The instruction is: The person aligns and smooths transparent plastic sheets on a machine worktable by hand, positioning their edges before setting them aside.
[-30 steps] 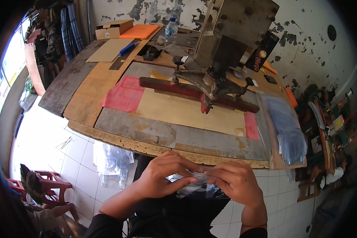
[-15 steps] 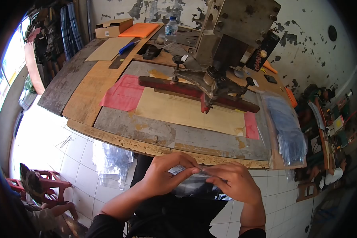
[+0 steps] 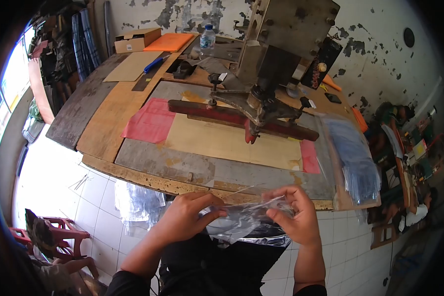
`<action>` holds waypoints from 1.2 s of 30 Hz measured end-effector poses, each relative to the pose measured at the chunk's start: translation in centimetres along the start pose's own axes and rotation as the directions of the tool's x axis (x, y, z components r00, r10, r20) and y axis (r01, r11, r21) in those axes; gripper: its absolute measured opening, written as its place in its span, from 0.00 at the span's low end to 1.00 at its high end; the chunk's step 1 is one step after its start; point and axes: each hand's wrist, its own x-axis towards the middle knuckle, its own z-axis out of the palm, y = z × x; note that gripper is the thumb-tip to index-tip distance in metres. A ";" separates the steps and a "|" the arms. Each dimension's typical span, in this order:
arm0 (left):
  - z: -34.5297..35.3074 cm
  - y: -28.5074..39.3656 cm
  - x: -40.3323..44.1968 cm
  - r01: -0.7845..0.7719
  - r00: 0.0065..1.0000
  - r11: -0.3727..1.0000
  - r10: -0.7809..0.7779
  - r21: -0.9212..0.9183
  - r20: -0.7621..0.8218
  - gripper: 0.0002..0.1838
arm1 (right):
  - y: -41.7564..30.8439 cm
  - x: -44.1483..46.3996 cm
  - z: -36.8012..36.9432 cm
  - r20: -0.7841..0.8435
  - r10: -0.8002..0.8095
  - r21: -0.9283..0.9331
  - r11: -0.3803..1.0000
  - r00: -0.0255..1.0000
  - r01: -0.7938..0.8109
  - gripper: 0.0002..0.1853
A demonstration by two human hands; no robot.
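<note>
A crumpled sheet of clear plastic (image 3: 244, 220) stretches between my hands, over my lap and just in front of the table edge. My left hand (image 3: 190, 214) pinches its left end between thumb and fingers. At its right end my right hand (image 3: 297, 219) has the plastic between thumb and curled fingers. One thin strand (image 3: 246, 189) sticks up from the sheet toward the table. Beyond my hands stands a press machine (image 3: 261, 98) with a red-edged bar (image 3: 241, 121) above a cream sheet (image 3: 232, 143) and pink sheet (image 3: 150, 121).
Stacked clear plastic pieces (image 3: 352, 163) lie at the table's right edge; more plastic (image 3: 139, 202) hangs below on the left. A blue cutter (image 3: 155, 64), a water bottle (image 3: 207, 42) and a cardboard box (image 3: 138, 40) sit at the back. Another person's arm (image 3: 76, 266) shows lower left, near a red stool (image 3: 66, 234).
My hands have moved apart, the right one rightward, and the plastic is spread wider between them. The thin strand now shows above it. The view has shifted slightly.
</note>
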 end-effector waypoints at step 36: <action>-2.7 -0.3 1.1 -0.040 0.976 0.995 0.059 -0.094 0.208 0.07 | -0.3 3.8 -2.4 0.304 0.256 -0.085 0.967 0.917 -0.242 0.15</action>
